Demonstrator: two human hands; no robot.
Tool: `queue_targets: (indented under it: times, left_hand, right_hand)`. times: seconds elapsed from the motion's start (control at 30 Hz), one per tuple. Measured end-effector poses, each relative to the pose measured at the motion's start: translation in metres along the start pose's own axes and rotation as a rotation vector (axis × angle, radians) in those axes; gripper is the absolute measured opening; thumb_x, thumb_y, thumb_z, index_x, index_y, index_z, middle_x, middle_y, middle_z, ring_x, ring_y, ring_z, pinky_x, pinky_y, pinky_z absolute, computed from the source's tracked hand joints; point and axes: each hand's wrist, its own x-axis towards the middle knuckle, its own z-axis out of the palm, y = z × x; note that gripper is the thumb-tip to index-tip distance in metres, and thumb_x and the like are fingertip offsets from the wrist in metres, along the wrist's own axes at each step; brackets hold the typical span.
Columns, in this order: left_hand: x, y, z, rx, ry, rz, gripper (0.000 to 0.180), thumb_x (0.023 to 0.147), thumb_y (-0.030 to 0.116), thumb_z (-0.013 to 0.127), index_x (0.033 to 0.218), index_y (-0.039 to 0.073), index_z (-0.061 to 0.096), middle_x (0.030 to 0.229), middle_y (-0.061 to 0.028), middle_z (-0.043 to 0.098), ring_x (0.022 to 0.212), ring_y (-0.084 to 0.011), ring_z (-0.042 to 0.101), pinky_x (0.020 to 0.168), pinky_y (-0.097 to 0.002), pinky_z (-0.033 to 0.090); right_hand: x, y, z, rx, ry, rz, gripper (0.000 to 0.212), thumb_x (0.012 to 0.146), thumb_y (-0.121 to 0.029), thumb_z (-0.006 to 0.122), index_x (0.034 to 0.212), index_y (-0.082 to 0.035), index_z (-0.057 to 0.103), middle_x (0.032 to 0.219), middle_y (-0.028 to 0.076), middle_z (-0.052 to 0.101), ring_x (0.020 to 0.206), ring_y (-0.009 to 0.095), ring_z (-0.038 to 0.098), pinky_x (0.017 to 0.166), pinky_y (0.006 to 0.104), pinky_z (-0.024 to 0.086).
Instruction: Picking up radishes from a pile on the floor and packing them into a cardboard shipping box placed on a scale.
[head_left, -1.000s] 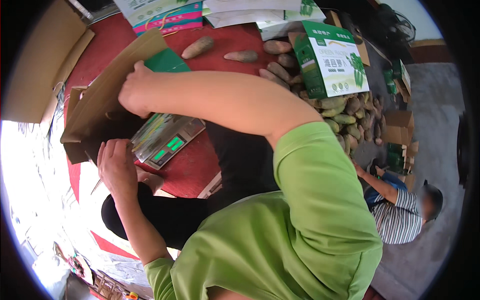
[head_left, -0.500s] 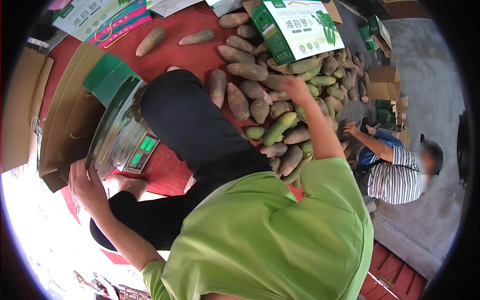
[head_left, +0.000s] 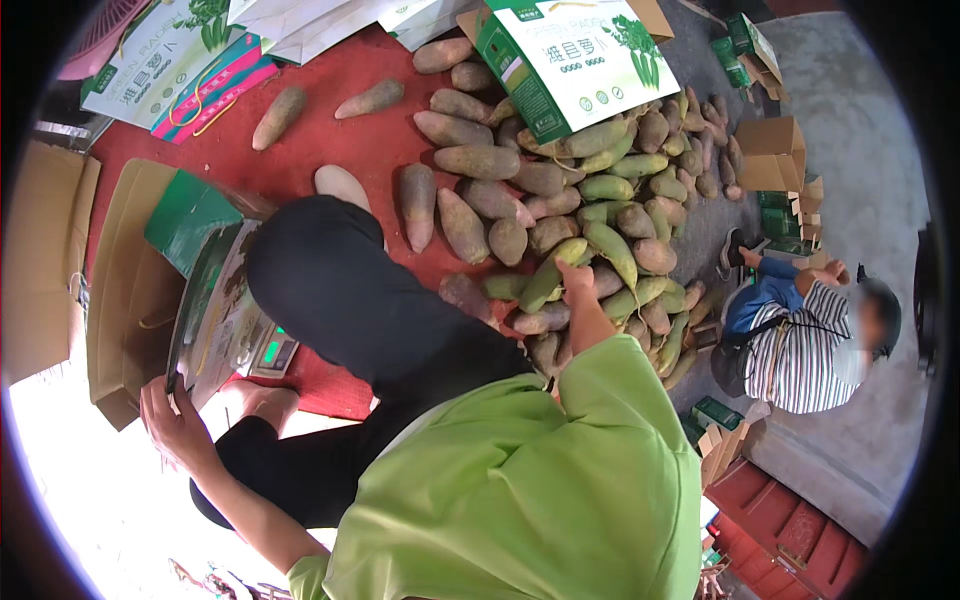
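Observation:
At the near edge of the pile, my right hand [head_left: 577,283] is closed on the end of a green radish [head_left: 546,276]. Other green and brownish radishes [head_left: 480,162] lie all around it. On the left, my left hand [head_left: 176,428] has its thumb and fingers curled over the near edge of an open printed carton [head_left: 215,310], whose green flap [head_left: 190,222] sticks up at the far side. A scale with a lit green display [head_left: 273,352] shows beside the carton, partly hidden by my knee.
A white and green gift box [head_left: 575,65] rests on the pile's far side. Brown cardboard [head_left: 45,260] stands at the left. A co-worker in a striped shirt [head_left: 800,345] crouches on the right, near small open cartons [head_left: 770,155]. Two loose radishes lie on the red mat [head_left: 330,135].
My right hand has come nearer from the middle of the pile and closed on a green radish. My left hand keeps hold of the carton. The co-worker's arm has drawn back from the pile.

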Motion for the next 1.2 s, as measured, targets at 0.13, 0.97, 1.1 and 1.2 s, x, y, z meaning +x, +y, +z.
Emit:
queue_targets:
  times: [0.13,0.97,1.1,1.2]
  left_hand:
    - [-0.006,-0.004,-0.007,0.05,0.016,-0.007,0.013,0.085,0.009,0.061,0.095,0.002,0.057,0.09,-0.0128,0.058,0.087,-0.034,0.057,0.076,-0.0422,0.045]
    - [0.003,0.019,-0.012,-0.072,-0.013,-0.048,0.007,0.081,0.007,0.059,0.087,0.007,0.063,0.087,-0.0048,0.062,0.087,-0.0247,0.061,0.098,-0.042,0.042]
    - [0.007,0.017,-0.012,-0.081,-0.004,-0.023,0.01,0.079,0.007,0.057,0.087,0.008,0.063,0.088,-0.0047,0.062,0.088,-0.0247,0.061,0.098,-0.0411,0.042]
    - [0.003,0.012,-0.011,-0.07,-0.029,-0.016,0.013,0.078,0.008,0.055,0.088,0.008,0.063,0.09,-0.0057,0.062,0.091,-0.0256,0.06,0.096,-0.0394,0.043]
  right_hand:
    - [-0.026,-0.022,0.041,0.005,0.105,0.047,0.061,0.064,-0.022,0.087,0.11,0.008,0.06,0.105,0.015,0.065,0.096,0.025,0.062,0.078,0.0408,0.051]
    - [-0.358,-0.388,0.061,0.114,-0.761,-1.316,0.072,0.066,-0.009,0.08,0.129,0.003,0.046,0.12,0.014,0.059,0.11,0.022,0.058,0.095,0.0357,0.047]
    - [-0.468,-0.429,0.086,0.241,-1.241,-1.421,0.071,0.061,-0.012,0.084,0.123,0.001,0.052,0.115,0.014,0.061,0.106,0.022,0.061,0.092,0.0342,0.048]
    - [-0.537,-0.421,0.126,0.138,-1.35,-1.629,0.061,0.06,-0.015,0.083,0.113,-0.002,0.056,0.107,0.013,0.064,0.096,0.022,0.064,0.086,0.0339,0.05]
